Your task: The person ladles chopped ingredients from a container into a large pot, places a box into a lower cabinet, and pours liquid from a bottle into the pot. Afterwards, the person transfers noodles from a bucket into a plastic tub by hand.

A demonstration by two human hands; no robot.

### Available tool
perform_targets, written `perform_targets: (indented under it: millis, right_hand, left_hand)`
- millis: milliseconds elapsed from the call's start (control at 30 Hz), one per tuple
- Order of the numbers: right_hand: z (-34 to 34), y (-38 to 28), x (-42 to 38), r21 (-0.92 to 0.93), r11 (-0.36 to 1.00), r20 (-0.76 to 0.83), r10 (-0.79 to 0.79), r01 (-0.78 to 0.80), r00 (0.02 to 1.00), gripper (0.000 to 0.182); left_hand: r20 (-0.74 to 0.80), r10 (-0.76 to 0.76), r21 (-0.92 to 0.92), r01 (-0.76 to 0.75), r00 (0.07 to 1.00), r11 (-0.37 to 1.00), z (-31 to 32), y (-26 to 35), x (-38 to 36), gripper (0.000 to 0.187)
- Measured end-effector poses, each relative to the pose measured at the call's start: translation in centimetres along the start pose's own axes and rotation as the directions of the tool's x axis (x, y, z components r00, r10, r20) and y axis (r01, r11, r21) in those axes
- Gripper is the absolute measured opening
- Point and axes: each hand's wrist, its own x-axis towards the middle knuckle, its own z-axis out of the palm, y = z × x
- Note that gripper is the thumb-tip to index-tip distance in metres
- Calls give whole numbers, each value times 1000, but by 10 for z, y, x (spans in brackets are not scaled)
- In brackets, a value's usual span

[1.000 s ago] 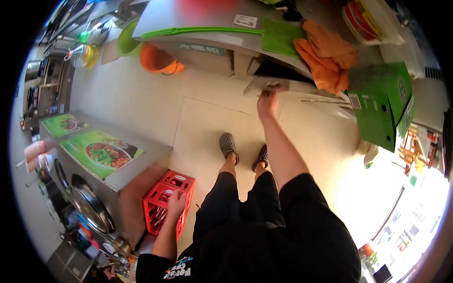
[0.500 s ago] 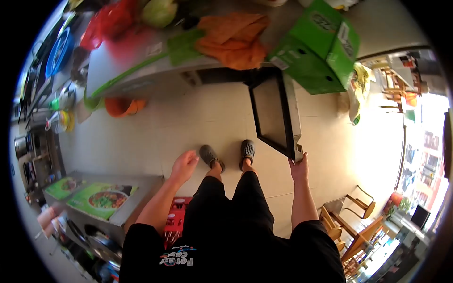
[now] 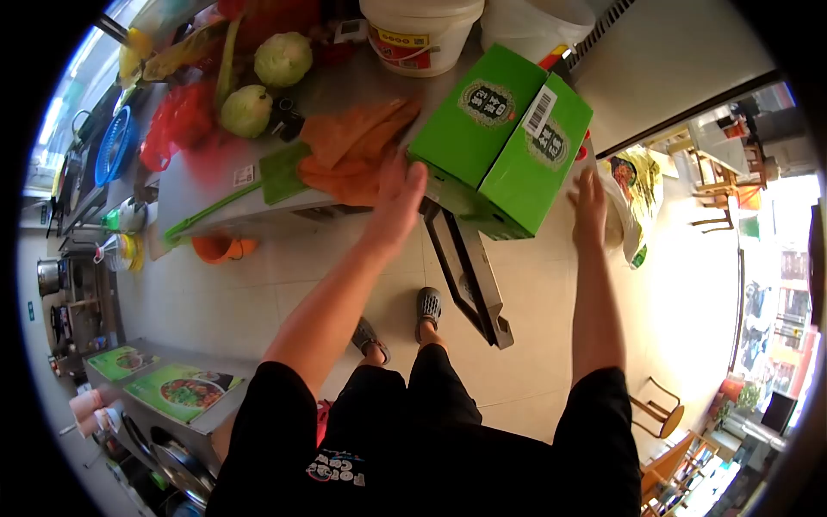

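Observation:
A green cardboard box [image 3: 517, 146] with a barcode label sits at the counter's front edge, its near corner jutting over the floor. My left hand [image 3: 396, 207] is beside the box's left side, fingers stretched out and empty, overlapping an orange cloth [image 3: 357, 142] in this view. On the other side my right hand [image 3: 591, 207] is raised with fingers extended, a small gap from the box. Below the box, a dark-framed door [image 3: 474, 289] stands swung out from under the counter, partly hidden by the box.
On the steel counter [image 3: 332, 65] are two cabbages [image 3: 282, 60], a green flyswatter-like tool [image 3: 280, 177], red plastic bags [image 3: 181, 125] and a white bucket [image 3: 422, 34]. An orange pot [image 3: 220, 249] stands below. A yellow-and-white sack [image 3: 636, 194] is at the right.
My right hand has let go of the door and risen to the box's right. My left hand has moved up to its left. The view has shifted toward the counter.

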Motion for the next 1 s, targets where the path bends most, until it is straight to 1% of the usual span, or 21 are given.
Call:
perform_targets:
  millis: [33,67,100,167,233,300,333,367,400,433,467,500,533,600,700,767,800,833,867,933,1000]
  right_hand:
    - [13,-15,31,79,996,13,-49,48,999,48]
    - [20,-38,57,81,994,136,-84,73,987,53]
    - [23,-34,94,76,995,147,-69,58,987,51]
    - [37,-53,127,124,984,282,-161,130,946,41]
    - [46,-59,141,-51,994,374,-68,94,925,38]
    - [56,-60,137,-42,996,372,-59,80,926,37]
    - [60,-62,133,-31,997,351,-51,66,935,36]
    - [61,-64,127,-38,997,362,-54,73,931,36]
    - [61,-66,118,2,1000,331,-22,22,943,35]
    - [62,-68,111,41,999,306,9,-23,952,35]
    - [63,-66,111,25,1000,329,1,-10,944,35]
    - [62,-59,115,93,991,345,58,-96,937,35]
    - [61,-57,113,158,970,362,118,-185,925,36]
    - [59,-58,105,133,973,410,119,-188,904,36]
    - [50,-63,79,85,978,447,135,-192,884,39]
    - [44,-66,47,166,954,351,178,-248,919,41]
    - [45,-64,26,160,958,351,171,-239,921,41]
    - [39,-60,10,176,946,339,203,-274,919,42]
    - [30,-58,-7,193,932,328,234,-307,915,43]
    - [31,-61,-57,189,943,274,218,-275,937,43]
    - [35,-65,-110,175,949,204,225,-261,953,42]
  left_hand:
    - [19,-75,30,74,997,997,10,-2,2,59]
    - [32,-153,60,151,988,987,17,-3,1,65]
    - [9,-157,70,156,988,985,23,-4,-2,65]
    - [-135,23,181,1,991,984,30,-3,-12,61]
    - [-147,-162,130,182,976,975,36,10,-38,65]
    - [-156,-332,-205,298,930,932,42,-1,-59,65]
    - [-173,-327,-215,289,929,933,37,-13,-59,65]
    - [-286,-496,-370,383,820,846,31,-28,-61,63]
    - [-354,-661,-535,437,661,723,27,-42,-66,62]
    - [-362,-666,-556,422,653,716,21,-54,-63,62]
    - [-224,-764,-713,433,606,552,13,-67,-51,59]
    - [-65,-823,-829,429,564,359,6,-73,-43,56]
    - [-71,-821,-842,407,567,354,10,-70,-40,56]
    - [-104,-777,-764,450,621,462,23,-64,-34,48]
    - [-162,-750,-763,400,642,508,15,-70,-33,42]
    - [-179,-753,-765,392,633,511,12,-54,-35,46]
    - [-197,-777,-732,437,598,523,0,-39,-45,50]
    - [-213,-802,-696,490,559,526,-3,-27,-55,54]
    - [-204,-804,-699,492,559,519,-5,-16,-67,54]
    - [-254,-829,-706,489,499,511,-20,6,-97,59]
    - [-234,-822,-705,491,520,512,-42,1,-140,58]
